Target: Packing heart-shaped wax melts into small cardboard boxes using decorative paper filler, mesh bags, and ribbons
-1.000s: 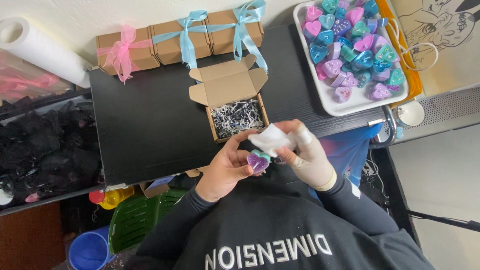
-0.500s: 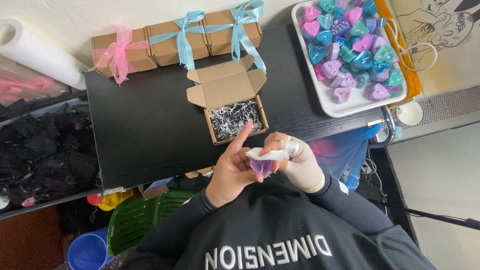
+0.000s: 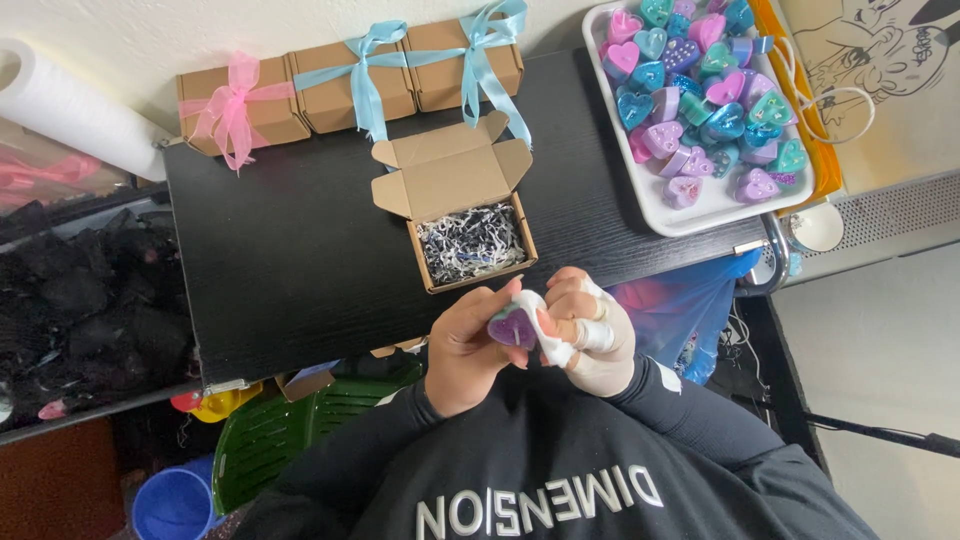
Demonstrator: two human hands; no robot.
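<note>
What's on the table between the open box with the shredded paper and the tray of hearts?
Nothing: in the head view, only bare black table lies between the open box and the white tray.

Black long-sleeved top with white chest lettering; right hand wrapped in what seems white tape.

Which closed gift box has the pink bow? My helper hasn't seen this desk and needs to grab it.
Find the black table. Along its far edge, by the wall, three closed brown boxes stand in a row. Take the pink-ribboned box at the end nearest the white paper roll; the other two wear blue ribbons.
</note>
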